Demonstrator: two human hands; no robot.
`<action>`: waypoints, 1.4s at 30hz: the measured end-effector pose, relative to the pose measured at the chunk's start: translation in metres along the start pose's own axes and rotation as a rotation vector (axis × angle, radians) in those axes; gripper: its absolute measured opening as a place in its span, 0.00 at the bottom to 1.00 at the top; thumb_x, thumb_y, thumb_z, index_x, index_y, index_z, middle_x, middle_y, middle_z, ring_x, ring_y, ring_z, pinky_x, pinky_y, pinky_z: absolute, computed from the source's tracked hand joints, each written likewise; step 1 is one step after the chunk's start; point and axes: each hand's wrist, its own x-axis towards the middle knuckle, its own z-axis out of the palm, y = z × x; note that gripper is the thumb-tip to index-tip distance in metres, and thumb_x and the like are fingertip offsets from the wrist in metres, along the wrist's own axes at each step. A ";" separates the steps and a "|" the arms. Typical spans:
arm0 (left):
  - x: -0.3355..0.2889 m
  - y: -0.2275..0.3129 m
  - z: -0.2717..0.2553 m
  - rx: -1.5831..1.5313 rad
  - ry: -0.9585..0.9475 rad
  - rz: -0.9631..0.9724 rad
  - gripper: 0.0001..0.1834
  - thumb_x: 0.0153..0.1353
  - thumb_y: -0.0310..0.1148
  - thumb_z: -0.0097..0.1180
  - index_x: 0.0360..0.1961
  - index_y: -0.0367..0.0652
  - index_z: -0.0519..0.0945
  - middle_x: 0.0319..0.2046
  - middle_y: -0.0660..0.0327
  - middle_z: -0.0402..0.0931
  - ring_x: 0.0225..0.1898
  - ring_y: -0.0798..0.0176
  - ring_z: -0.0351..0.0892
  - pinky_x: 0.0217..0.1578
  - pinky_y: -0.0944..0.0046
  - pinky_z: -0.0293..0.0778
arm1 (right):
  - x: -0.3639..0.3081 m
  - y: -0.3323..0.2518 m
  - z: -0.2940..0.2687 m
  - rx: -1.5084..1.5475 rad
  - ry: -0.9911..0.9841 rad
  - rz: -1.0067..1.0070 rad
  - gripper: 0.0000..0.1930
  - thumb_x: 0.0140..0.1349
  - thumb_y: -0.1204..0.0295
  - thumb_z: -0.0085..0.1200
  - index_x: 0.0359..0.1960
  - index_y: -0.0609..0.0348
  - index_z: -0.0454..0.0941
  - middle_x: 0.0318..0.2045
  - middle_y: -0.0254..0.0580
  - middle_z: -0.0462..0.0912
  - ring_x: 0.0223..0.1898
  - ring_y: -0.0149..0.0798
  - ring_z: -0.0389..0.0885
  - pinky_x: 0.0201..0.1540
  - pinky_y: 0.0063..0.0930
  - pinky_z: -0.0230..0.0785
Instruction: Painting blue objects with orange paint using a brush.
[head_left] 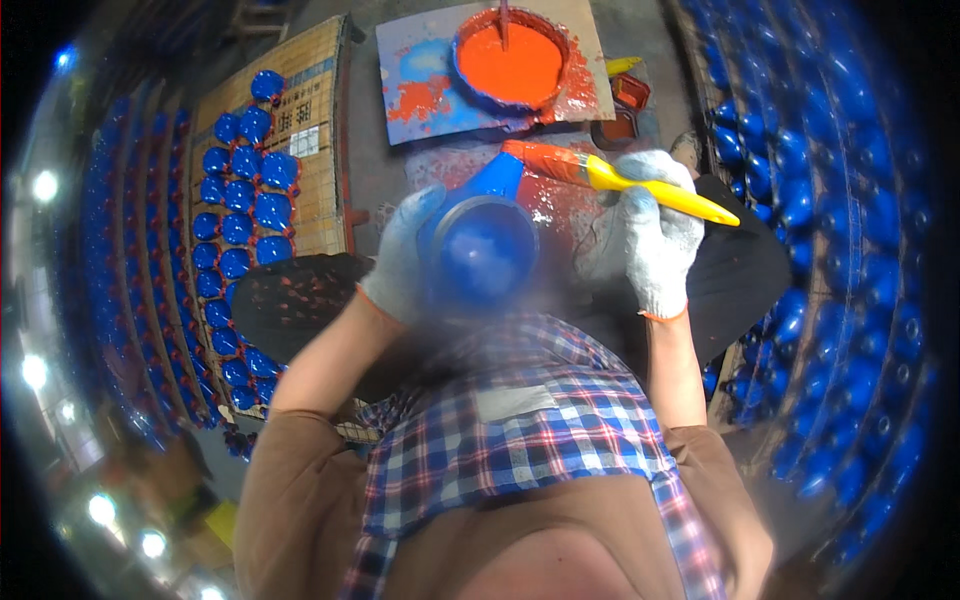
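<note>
left hand (400, 262) grips glossy blue funnel-shaped casting (483, 240); right hand (655, 232) holds orange-bristled brush (610, 178)

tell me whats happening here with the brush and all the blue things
A person in white work gloves is painting. The left hand holds a blue bell-shaped part, and the right hand holds a yellow-handled brush, its orange-loaded bristles at the part's narrow end. A bucket of orange paint sits ahead on a splattered board. Rows of similar blue parts lie on the left, with more piled on the right.
</note>
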 end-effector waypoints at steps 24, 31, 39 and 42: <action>0.019 0.043 0.006 -0.742 -0.081 0.233 0.43 0.67 0.64 0.45 0.72 0.44 0.59 0.66 0.47 0.67 0.63 0.49 0.73 0.60 0.44 0.73 | 0.027 -0.016 -0.023 -0.068 0.315 0.165 0.12 0.70 0.75 0.53 0.52 0.64 0.77 0.37 0.40 0.82 0.31 0.28 0.80 0.37 0.21 0.75; 0.032 0.049 -0.010 -0.659 -0.395 -0.069 0.32 0.72 0.45 0.46 0.72 0.41 0.62 0.68 0.57 0.67 0.67 0.60 0.68 0.69 0.58 0.63 | 0.090 0.031 -0.007 -0.252 0.214 0.154 0.14 0.68 0.66 0.58 0.46 0.66 0.81 0.23 0.33 0.80 0.22 0.24 0.76 0.27 0.19 0.68; 0.045 0.034 -0.032 0.049 0.084 0.020 0.45 0.53 0.45 0.69 0.68 0.41 0.63 0.59 0.52 0.72 0.55 0.54 0.79 0.53 0.52 0.80 | 0.138 0.121 0.005 -0.836 0.061 0.107 0.19 0.62 0.52 0.61 0.40 0.57 0.82 0.30 0.48 0.85 0.33 0.50 0.85 0.38 0.39 0.74; 0.052 0.037 -0.040 0.918 0.251 0.382 0.46 0.44 0.35 0.74 0.64 0.40 0.65 0.57 0.51 0.68 0.55 0.50 0.75 0.56 0.55 0.75 | 0.126 0.125 0.001 -0.828 0.034 0.099 0.18 0.63 0.53 0.61 0.42 0.56 0.82 0.32 0.49 0.85 0.35 0.50 0.85 0.40 0.38 0.75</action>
